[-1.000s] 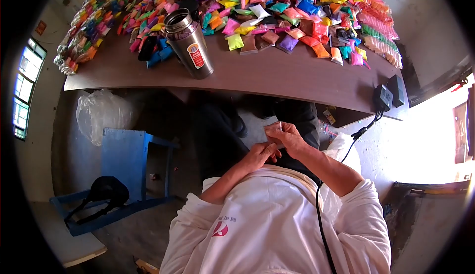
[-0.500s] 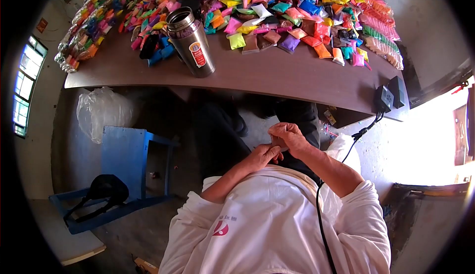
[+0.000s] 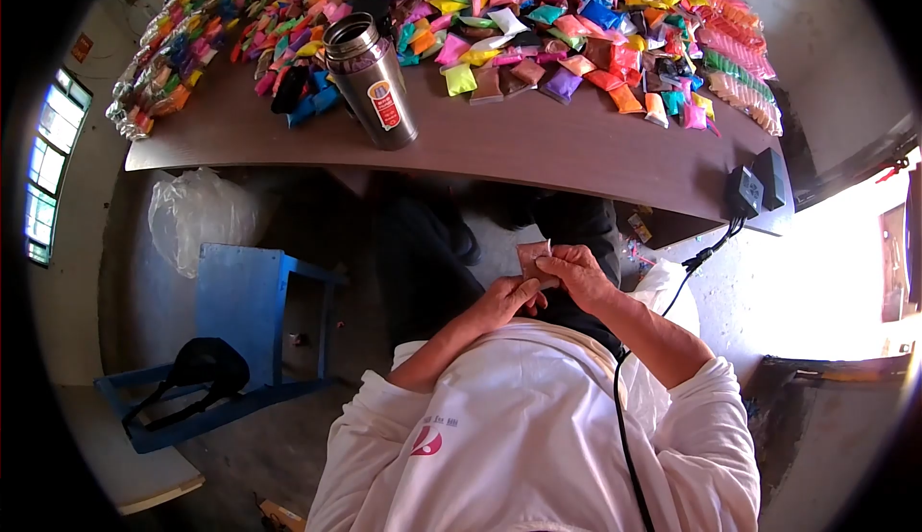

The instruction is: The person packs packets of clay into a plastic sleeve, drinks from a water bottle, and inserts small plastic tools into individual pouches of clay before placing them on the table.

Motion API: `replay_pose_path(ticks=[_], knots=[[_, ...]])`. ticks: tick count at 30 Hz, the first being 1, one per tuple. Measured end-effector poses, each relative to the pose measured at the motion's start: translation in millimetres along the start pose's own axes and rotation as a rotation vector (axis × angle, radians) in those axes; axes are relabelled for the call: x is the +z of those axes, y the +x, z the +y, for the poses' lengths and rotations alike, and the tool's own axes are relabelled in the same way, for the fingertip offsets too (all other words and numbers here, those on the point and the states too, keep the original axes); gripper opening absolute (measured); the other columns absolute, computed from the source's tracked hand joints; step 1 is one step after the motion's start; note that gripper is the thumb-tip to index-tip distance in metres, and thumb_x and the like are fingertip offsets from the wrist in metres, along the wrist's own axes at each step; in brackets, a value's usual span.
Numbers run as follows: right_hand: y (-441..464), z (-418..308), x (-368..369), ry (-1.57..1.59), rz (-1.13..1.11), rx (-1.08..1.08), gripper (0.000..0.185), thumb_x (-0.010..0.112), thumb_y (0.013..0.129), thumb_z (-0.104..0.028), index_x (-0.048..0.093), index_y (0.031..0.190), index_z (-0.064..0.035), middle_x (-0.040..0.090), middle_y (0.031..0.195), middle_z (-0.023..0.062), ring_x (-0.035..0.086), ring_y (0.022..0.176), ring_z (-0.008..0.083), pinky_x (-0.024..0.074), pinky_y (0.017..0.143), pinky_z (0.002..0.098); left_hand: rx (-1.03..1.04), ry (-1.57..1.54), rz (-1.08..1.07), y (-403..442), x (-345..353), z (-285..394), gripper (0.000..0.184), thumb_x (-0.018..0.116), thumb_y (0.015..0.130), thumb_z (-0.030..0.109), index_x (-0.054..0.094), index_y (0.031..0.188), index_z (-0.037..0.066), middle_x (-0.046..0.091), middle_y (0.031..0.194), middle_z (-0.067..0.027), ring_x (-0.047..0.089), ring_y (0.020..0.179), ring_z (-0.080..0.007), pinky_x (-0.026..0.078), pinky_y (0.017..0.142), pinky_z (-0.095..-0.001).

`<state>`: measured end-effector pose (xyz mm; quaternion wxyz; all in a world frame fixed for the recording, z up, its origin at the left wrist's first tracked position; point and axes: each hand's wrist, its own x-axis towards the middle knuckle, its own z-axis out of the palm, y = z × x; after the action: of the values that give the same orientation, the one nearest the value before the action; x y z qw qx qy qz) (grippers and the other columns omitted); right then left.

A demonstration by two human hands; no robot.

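Observation:
Above my lap, a small flat brown packet [image 3: 533, 257] is pinched between the thumb and fingers of my right hand [image 3: 578, 275]. My left hand [image 3: 510, 302] is closed at the packet's lower edge, its thumb lying along the bottom; some of its fingers are hidden. The packet's upper part stands clear of both hands. On the brown table [image 3: 499, 143] in front lie several similar small packets in many colours, among them a brown one [image 3: 487, 86] and a yellow one [image 3: 460, 79].
A steel flask [image 3: 373, 81] stands open near the table's front edge. Black boxes [image 3: 756, 186] with cables sit at the right corner. A blue chair [image 3: 240, 292] with a black bag [image 3: 206, 367] is at left, beside a clear plastic bag [image 3: 197, 220]. A black cable [image 3: 629, 436] crosses my shirt.
My right hand has shifted down and slightly right, exposing more of the brown packet, which was mostly covered by the fingers before. The left hand has barely moved.

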<state>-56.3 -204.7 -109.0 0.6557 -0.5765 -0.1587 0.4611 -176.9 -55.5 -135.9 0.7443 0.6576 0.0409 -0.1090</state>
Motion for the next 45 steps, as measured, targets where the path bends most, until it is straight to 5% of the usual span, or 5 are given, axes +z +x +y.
replay_pose_path(ticks=[15, 21, 27, 34, 45], knots=[[4, -5, 6, 0.196, -0.191, 0.076, 0.031, 0.046, 0.096, -0.024, 0.063, 0.093, 0.001, 0.066, 0.08, 0.011, 0.063, 0.067, 0.018, 0.0485, 0.057, 0.0291, -0.06, -0.132, -0.052, 0, -1, 1, 0.048, 0.042, 0.099, 0.045, 0.064, 0.1, 0.002, 0.063, 0.09, -0.0088, 0.058, 0.082, -0.013, 0.049, 0.077, -0.0284], [10, 3, -7, 0.416, -0.413, 0.311, 0.044, 0.045, 0.092, -0.034, 0.052, 0.117, 0.002, 0.064, 0.092, 0.014, 0.064, 0.077, 0.0251, 0.0499, 0.066, 0.0334, -0.074, -0.224, -0.102, -1, -1, 2, 0.049, 0.044, 0.097, 0.049, 0.061, 0.094, 0.003, 0.06, 0.088, -0.0066, 0.057, 0.082, -0.0143, 0.048, 0.077, -0.029], [5, -16, 1, 0.324, -0.203, 0.071, 0.029, 0.069, 0.085, -0.023, 0.058, 0.104, -0.0043, 0.056, 0.076, -0.0018, 0.044, 0.056, 0.0061, 0.0346, 0.051, 0.0213, -0.237, -0.161, -0.026, 0, -6, 0, 0.062, 0.045, 0.09, 0.064, 0.061, 0.091, 0.003, 0.061, 0.088, -0.006, 0.057, 0.075, -0.0131, 0.048, 0.072, -0.0275], [-3, -22, 1, 0.127, -0.082, 0.041, 0.023, 0.072, 0.084, -0.027, 0.061, 0.094, -0.0085, 0.054, 0.071, -0.0048, 0.042, 0.055, 0.0038, 0.0322, 0.048, 0.0195, -0.195, -0.333, -0.006, -1, -5, -12, 0.06, 0.036, 0.094, 0.062, 0.058, 0.079, 0.008, 0.063, 0.091, -0.0074, 0.055, 0.073, -0.0128, 0.043, 0.066, -0.0254], [-9, -7, 6, -0.086, 0.001, 0.037, 0.023, 0.067, 0.089, -0.03, 0.065, 0.091, -0.0076, 0.056, 0.071, -0.0046, 0.045, 0.057, 0.0039, 0.0345, 0.048, 0.0195, -0.046, -0.159, 0.061, -3, -7, -6, 0.061, 0.04, 0.095, 0.058, 0.063, 0.099, 0.002, 0.062, 0.084, -0.0045, 0.057, 0.077, -0.0131, 0.044, 0.068, -0.025]])
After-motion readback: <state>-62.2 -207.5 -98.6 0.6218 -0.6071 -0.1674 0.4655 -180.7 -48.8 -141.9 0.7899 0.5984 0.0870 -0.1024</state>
